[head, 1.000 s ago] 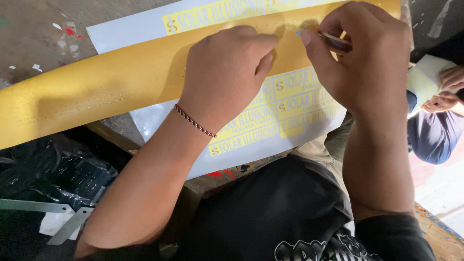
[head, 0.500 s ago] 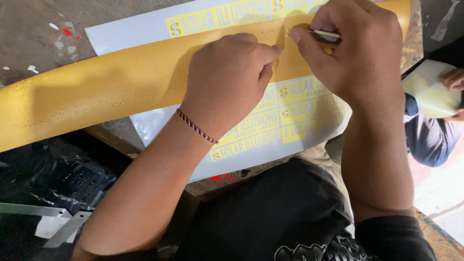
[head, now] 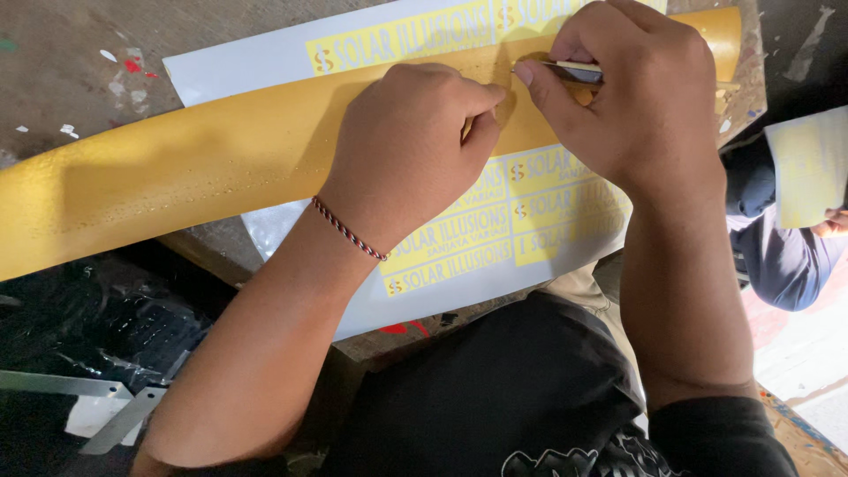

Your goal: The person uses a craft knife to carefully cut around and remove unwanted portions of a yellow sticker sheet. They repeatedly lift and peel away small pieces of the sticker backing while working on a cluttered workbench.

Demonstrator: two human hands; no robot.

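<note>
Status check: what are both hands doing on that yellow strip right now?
Left hand pressed on yellow strip. Right hand pinching thin tool at strip's surface. White sticker sheet underneath. Nothing in the way.
</note>
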